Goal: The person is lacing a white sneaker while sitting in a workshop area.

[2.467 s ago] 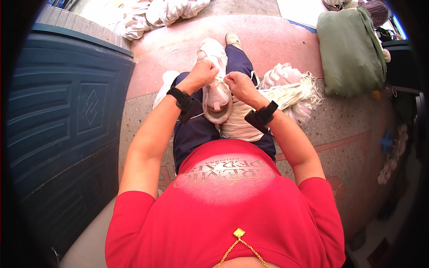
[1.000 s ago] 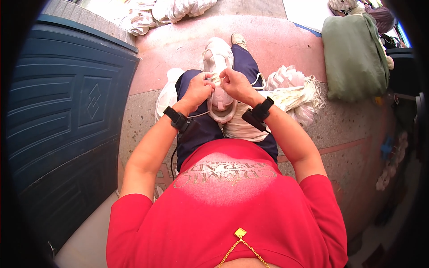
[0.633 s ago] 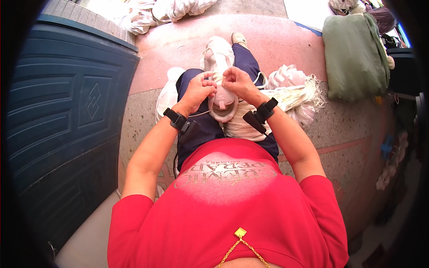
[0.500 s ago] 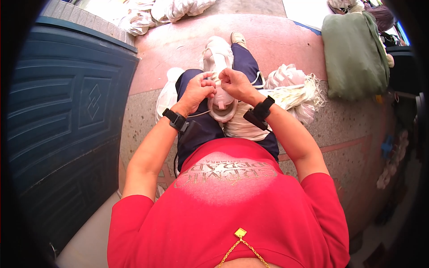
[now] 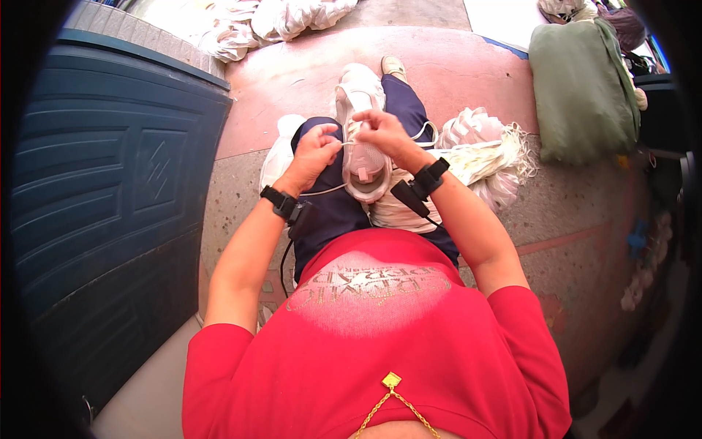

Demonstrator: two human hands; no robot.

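far left, blue panelled door (image 5: 110, 146). next, your left hand (image 5: 312, 156), over your left thigh, just off the shoe's left edge: fingers curled, thumb and index look pinched on the lace (image 5: 346, 143). lace runs as a short light strand across the gap between your hands. shoe (image 5: 363, 156) sits on your lap between the thighs, heel opening toward you, long axis pointing away from you, leaning slightly left at the far end. from your left fingers the shoe lies to the right; from your right fingers it's directly below, so the right is nearer. right hand (image 5: 390, 137) is over the shoe's right side, fingers bent, index reaching left; can't tell if they grip the strand or just touch it. further right, bundle of cream laces (image 5: 497, 157) on the floor, then green sack (image 5: 583, 95).

vs half a second ago: your hands are further apart, left one has shifted left off the shoe, and the strand now shows between them.
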